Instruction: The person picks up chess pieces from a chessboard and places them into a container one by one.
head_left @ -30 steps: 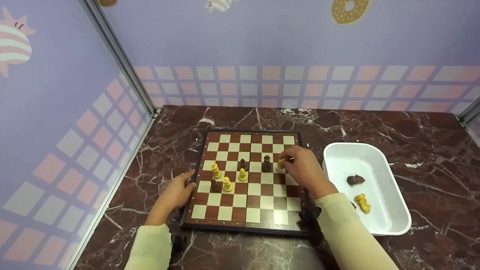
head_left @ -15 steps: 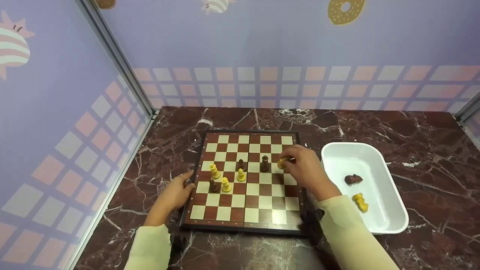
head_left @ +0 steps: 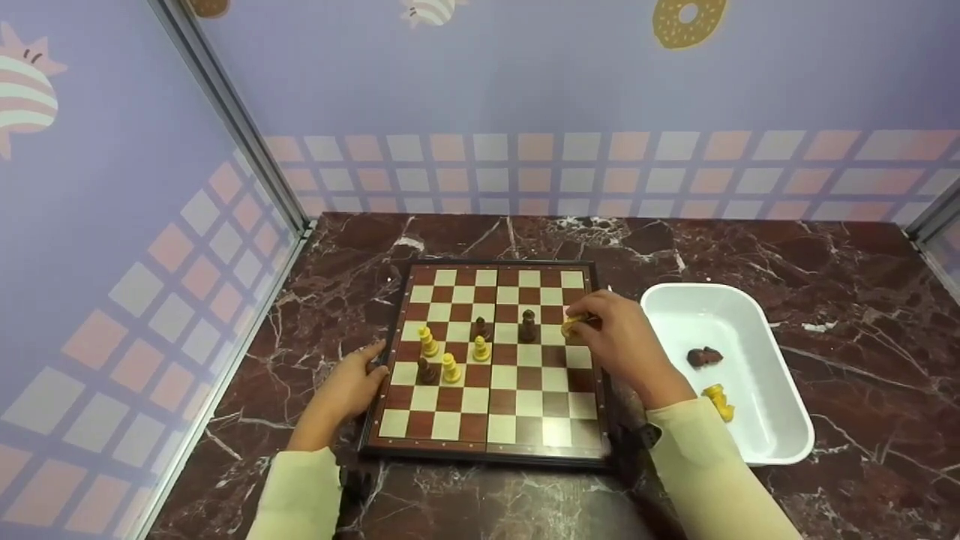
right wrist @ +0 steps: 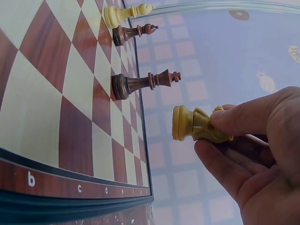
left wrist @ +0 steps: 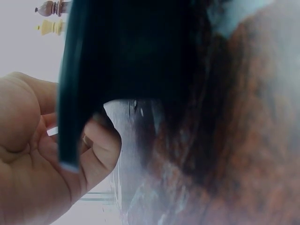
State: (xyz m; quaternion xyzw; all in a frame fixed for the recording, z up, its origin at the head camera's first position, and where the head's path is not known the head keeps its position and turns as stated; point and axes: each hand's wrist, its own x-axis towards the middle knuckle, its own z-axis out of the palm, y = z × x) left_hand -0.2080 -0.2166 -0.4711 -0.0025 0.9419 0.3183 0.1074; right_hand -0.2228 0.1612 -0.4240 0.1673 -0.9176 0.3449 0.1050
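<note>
My right hand (head_left: 622, 341) pinches a yellow knight (right wrist: 194, 124) between thumb and fingers, over the right side of the chessboard (head_left: 517, 401). The knight's base is apart from the board in the right wrist view. Beside it on the board stands a dark brown king (right wrist: 145, 83). My left hand (head_left: 349, 386) holds the board's left edge; the left wrist view shows curled fingers (left wrist: 103, 145) past the black rim. Other upright pieces include a yellow king (head_left: 428, 342), a yellow rook (head_left: 451, 369), a yellow bishop (head_left: 481, 349), a dark bishop (head_left: 480, 328) and a dark piece (head_left: 427, 370).
A white tray (head_left: 780, 375) stands right of the board. Inside lie a dark piece (head_left: 704, 356) and a yellow piece (head_left: 718, 403), partly hidden by the right forearm. Patterned panels (head_left: 525, 82) wall the marbled table (head_left: 360, 247) at the back and left.
My right hand has shifted slightly right with the yellow knight, away from the dark king. The left hand has stayed at the board's edge, and the view has drifted a little.
</note>
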